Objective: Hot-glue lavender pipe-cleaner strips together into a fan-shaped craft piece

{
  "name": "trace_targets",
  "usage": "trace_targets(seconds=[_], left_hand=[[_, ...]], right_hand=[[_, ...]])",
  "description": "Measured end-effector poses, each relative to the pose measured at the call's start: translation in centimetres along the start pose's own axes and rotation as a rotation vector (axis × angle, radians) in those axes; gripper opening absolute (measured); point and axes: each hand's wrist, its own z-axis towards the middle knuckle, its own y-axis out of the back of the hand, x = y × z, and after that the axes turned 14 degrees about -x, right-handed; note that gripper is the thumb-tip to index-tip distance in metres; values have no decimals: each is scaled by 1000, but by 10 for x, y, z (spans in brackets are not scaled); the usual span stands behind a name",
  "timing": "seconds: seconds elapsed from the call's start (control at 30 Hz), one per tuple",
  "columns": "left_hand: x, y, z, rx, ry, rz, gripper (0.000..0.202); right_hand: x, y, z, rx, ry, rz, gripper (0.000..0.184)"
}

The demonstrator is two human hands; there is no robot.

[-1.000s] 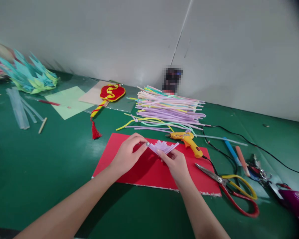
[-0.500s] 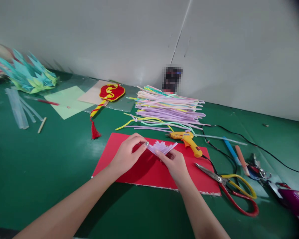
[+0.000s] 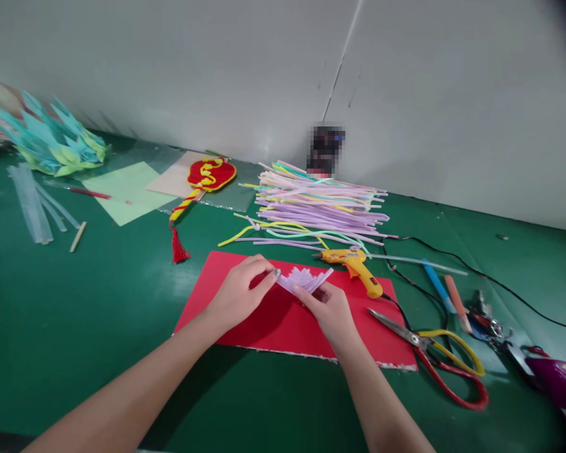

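Between my hands is a small fan-shaped piece made of light purple pipe cleaners [image 3: 300, 277], held above a red board [image 3: 264, 330]. My left hand [image 3: 245, 286] pinches its left end between thumb and forefinger. At its lower right edge, my right hand [image 3: 327, 308] grips it with the thumb on the near side; the other fingers are partly hidden behind. A yellow hot glue gun [image 3: 356, 264] lies just beyond my right hand, on the board's far right part. Scissors [image 3: 427, 346] with one red and one yellow handle rest at the board's right edge.
Behind the board lies a pile of pastel pipe cleaners [image 3: 321, 204]. A red fan-shaped ornament with a tassel [image 3: 211, 174], paper sheets [image 3: 122, 195], clear glue sticks [image 3: 31, 204] and blue-green folded paper [image 3: 61, 145] are leftward. A black cord [image 3: 490, 286] crosses the right side.
Both hands keep their hold on the purple piece, which has shifted very slightly left. Nothing else visibly differs.
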Motion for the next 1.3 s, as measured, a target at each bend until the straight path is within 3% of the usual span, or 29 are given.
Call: trace_targets(seconds=[0.47, 1.3], left_hand=[[-3, -1, 0, 4, 12, -39, 15], [-3, 2, 0, -27, -104, -76, 13]], right_hand=[[-8, -2, 4, -79, -14, 13, 33], [4, 4, 1, 72, -149, 153, 30]])
